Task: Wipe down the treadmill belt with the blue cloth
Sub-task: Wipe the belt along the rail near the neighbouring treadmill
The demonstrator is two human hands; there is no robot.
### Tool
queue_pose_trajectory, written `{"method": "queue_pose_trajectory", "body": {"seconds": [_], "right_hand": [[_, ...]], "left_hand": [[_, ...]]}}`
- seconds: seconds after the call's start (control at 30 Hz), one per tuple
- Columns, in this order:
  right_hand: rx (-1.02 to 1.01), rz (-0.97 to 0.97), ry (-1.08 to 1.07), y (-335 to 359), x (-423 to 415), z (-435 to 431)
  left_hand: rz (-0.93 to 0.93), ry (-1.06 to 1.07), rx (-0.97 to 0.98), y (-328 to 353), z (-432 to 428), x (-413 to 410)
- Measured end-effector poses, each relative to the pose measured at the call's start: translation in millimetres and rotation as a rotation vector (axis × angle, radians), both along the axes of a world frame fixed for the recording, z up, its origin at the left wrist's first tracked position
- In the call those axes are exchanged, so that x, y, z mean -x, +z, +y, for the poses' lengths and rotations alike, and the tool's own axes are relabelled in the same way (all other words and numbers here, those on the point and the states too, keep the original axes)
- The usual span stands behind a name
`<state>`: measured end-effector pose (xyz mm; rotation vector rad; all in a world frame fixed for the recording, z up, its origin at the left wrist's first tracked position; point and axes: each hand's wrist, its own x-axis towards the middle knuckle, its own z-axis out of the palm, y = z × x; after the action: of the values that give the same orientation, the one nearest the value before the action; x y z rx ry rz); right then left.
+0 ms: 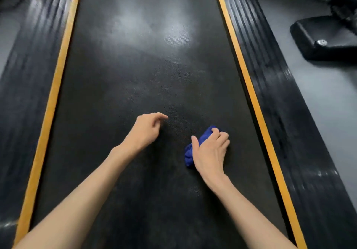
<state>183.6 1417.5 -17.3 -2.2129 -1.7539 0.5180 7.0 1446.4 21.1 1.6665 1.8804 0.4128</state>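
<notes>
Fingers (pixel 220 135) of the right hand (pixel 209 153) clutch the bunched blue cloth (pixel 190 153) on the treadmill belt (pixel 135 65) at five o'clock (left hand (pixel 145 131) loose, empty); wiping seems underway, next stroke toward twelve.

A black equipment foot (pixel 309 32) with a silver bolt (pixel 321 42) sits on the grey floor (pixel 318 98), perhaps a neighbouring machine's.

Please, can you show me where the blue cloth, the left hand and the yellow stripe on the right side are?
blue cloth (pixel 189 157): head view, on its bunched lower end.
left hand (pixel 145 130): head view, on the back of the hand.
right yellow stripe (pixel 249 86): head view, on its middle stretch.
</notes>
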Motion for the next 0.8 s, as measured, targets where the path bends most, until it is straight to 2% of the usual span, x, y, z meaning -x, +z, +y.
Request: {"method": "queue_pose_trajectory", "body": {"seconds": [0.1, 0.2, 0.33, 0.4, 0.47, 0.57, 0.63, 0.7, 0.73, 0.8], "right_hand": [[-0.109, 0.024, 0.172, -8.0, -7.8, 37.6], [-0.144, 0.034, 0.299, -9.9, -26.5, 103.8], [-0.151, 0.153, 0.046, -11.7, -11.8, 134.9], [-0.206, 0.221, 0.019, -12.9, 15.6, 123.1], [-0.247, 0.329, 0.234, -18.3, 61.7, 93.4], [-0.135, 0.430, 0.863, -25.5, 143.3, 5.1], [-0.043, 0.466, 1.182, -28.4, 163.5, -37.7], [-0.003, 0.426, 1.290, -28.3, 144.2, -23.4], [-0.039, 0.376, 1.250, -28.7, 127.2, -3.1], [-0.126, 0.260, 1.020, -28.6, 86.9, 43.3]], "left_hand": [[0.031, 0.105, -0.067, 1.4, -10.0, 31.4], [0.079, 0.226, -0.054, 7.3, -23.6, 61.0], [0.106, 0.401, -0.022, 14.1, -45.5, 91.2], [0.109, 0.450, -0.025, 15.2, -53.5, 101.1], [0.116, 0.483, -0.041, 15.3, -58.1, 109.1], [0.167, 0.511, -0.074, 12.1, -59.8, 121.1], [0.217, 0.514, -0.075, 7.7, -61.0, 131.5], [0.265, 0.522, -0.034, 6.9, -65.3, 139.4], [0.290, 0.527, -0.001, 7.4, -68.7, 142.9], [0.354, 0.547, 0.070, 8.0, -78.7, 149.7]]}}
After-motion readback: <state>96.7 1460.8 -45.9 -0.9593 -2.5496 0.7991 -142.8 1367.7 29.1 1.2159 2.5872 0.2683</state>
